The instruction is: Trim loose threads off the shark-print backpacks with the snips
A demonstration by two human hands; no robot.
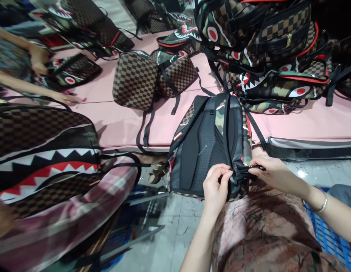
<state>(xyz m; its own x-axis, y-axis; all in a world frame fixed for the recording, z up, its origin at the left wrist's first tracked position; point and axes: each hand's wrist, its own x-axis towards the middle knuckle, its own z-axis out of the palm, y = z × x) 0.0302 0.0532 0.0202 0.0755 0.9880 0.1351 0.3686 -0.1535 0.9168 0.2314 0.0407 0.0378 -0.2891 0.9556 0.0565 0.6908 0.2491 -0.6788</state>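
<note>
A backpack (202,151) lies back panel up, partly on the pink table and partly over my lap. It has black padding, checkered sides and camouflage-patterned shoulder straps (220,115). At its lower right corner, my left hand (216,185) is closed in a pinch beside a bunched black strap (238,172); what sits between the fingertips is too small to make out. My right hand (267,170) grips slim black thread snips (253,167), their tip pointing left at the same bunched strap.
More checkered and camouflage backpacks (280,75) are piled at the back right. Two checkered bags (135,79) stand mid-table (118,128). On the left, a co-worker's arms (36,85) reach over the table, and a shark-mouth backpack (45,151) rests on a plaid-clothed lap. A blue crate (324,226) is at right.
</note>
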